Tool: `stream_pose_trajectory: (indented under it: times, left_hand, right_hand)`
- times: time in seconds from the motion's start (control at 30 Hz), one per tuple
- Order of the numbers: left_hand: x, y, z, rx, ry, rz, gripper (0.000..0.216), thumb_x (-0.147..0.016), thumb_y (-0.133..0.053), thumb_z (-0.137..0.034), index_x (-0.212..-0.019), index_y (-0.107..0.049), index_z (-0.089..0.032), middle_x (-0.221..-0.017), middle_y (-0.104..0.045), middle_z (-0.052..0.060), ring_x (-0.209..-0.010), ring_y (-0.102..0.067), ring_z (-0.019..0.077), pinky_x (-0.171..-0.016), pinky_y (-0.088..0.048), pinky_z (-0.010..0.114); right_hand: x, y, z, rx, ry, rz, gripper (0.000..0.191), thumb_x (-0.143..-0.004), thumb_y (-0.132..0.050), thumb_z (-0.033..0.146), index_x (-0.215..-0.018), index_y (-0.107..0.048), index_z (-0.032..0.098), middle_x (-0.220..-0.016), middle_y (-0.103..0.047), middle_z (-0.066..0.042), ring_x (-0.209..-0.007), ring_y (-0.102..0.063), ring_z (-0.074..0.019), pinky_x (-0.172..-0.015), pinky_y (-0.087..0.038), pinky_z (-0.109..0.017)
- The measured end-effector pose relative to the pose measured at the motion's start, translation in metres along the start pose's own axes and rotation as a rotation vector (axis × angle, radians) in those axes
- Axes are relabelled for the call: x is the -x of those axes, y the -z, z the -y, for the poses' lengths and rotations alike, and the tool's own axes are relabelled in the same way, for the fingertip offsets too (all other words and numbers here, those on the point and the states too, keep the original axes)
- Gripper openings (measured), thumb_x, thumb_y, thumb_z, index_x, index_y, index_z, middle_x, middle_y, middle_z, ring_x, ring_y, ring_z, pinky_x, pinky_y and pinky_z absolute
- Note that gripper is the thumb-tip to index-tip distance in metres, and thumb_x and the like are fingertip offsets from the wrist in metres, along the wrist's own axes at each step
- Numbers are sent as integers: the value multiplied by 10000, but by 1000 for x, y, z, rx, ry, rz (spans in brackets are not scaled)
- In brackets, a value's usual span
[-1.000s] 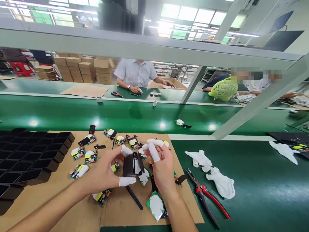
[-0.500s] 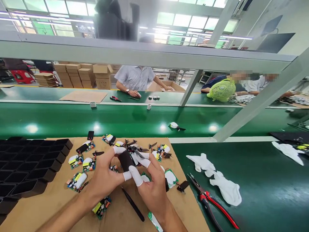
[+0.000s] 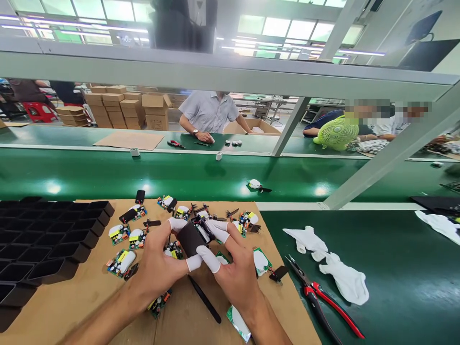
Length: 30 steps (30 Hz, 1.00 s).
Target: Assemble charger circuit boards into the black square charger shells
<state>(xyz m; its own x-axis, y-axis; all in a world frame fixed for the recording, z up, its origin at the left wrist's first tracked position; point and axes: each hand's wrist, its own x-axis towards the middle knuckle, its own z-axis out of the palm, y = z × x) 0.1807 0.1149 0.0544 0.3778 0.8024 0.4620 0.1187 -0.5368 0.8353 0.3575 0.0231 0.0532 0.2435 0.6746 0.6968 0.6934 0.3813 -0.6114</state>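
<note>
Black rectangular plastic housing (image 3: pixel 192 239) is sitting between both hands, its open end facing the right-hand grip (image 3: pixel 235 266).

The left-hand grip (image 3: pixel 161 256) is bracing the closed side, partly spread, thumb and fingertips touching opposite edges; the right-hand grip is pinching loosely around the open end, thumb at the near corner, fingers at the far side. Both are touching the housing, so neither is nearer; its long axis is too foreshortened to tell. Pale parts are showing inside the mouth, largely hidden by fingers. A slim black stick-like tool (image 3: pixel 204 299) is lying just below the grips on a brown cardboard sheet (image 3: pixel 183 330), and red-and-black pliers (image 3: pixel 316 292) are resting right of them on the green bench (image 3: pixel 402 287). No brand, label or writing is showing legibly.
</note>
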Motion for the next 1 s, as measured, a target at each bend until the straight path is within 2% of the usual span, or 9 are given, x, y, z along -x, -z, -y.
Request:
stream_pose_trajectory:
  times: [0.17, 0.33, 0.43, 0.57, 0.63, 0.77, 0.8, 0.9, 1.0]
  left_hand:
    - [1, 1, -5, -43, 20, -44, 271, -746, -886, -297, -962, -744, -220, -891, -797, 10, -833, -728, 225, -793, -596, 346]
    - [3, 2, -3, -65, 23, 18, 291, -772, -929, -350, -934, -728, -216, -865, -791, 3, -777, -706, 202, -737, -580, 325]
    - [7, 10, 0, -63, 49, 80, 284, -769, -925, -329, -936, -723, -220, -876, -789, 1, -780, -708, 201, -725, -583, 321]
    - [19, 29, 2, 16, 122, 194, 299, -790, -922, -316, -992, -717, -234, -929, -805, 14, -840, -761, 215, -724, -620, 308]
    - [26, 37, 2, 72, 138, 213, 312, -794, -926, -302, -1000, -700, -239, -933, -798, 11, -842, -776, 207, -746, -646, 302]
    - [39, 44, 0, 161, 162, 175, 404, -743, -989, -294, -995, -676, -249, -900, -766, -19, -810, -772, 181, -763, -670, 281]
    - [42, 44, -1, 171, 165, 169, 431, -734, -1007, -299, -1004, -674, -251, -901, -762, -23, -813, -771, 179, -772, -676, 283]
    - [49, 42, -4, 168, 156, 158, 493, -727, -1040, -331, -1048, -673, -260, -940, -759, -19, -835, -766, 182, -788, -692, 296]
    - [56, 40, -3, 140, 128, 165, 531, -730, -1046, -360, -1102, -676, -277, -1003, -768, -6, -867, -776, 195, -787, -697, 310]
  right_hand:
    - [5, -1, 4, -40, 27, -121, 280, -979, -906, 230, -1238, -821, 294, -1042, -833, -38, -876, -792, -214, -814, -677, -363]
    - [-8, 0, 9, -59, 39, -77, 332, -1056, -757, 188, -1354, -832, 312, -1195, -839, -81, -1018, -827, -226, -870, -690, -372]
    - [-12, 29, 12, -38, -11, -14, 292, -1097, -689, 198, -1289, -866, 326, -1257, -852, -83, -1147, -830, -261, -972, -681, -426]
    - [21, 89, 22, 241, -85, 53, 153, -1083, -755, 245, -1159, -857, 331, -1100, -863, -32, -935, -804, -229, -799, -610, -355]
    - [50, 99, 34, 387, -46, 105, 97, -1076, -764, 255, -1133, -817, 312, -1001, -832, -16, -857, -759, -213, -753, -558, -342]
    - [94, 51, 52, 593, -22, 296, 226, -1059, -639, 170, -1225, -755, 271, -1094, -822, -62, -1004, -754, -267, -888, -456, -424]
    - [99, 33, 54, 684, -60, 237, 231, -1022, -620, 123, -1144, -746, 273, -1120, -822, -84, -1080, -744, -307, -927, -407, -461]
    - [106, -13, 53, 827, -77, 266, 289, -856, -632, 7, -957, -666, 276, -1163, -817, -111, -1165, -695, -338, -943, -345, -488]
    - [112, -24, 54, 824, -107, 286, 361, -801, -598, -60, -927, -609, 278, -1047, -809, -82, -1089, -676, -306, -919, -345, -475]
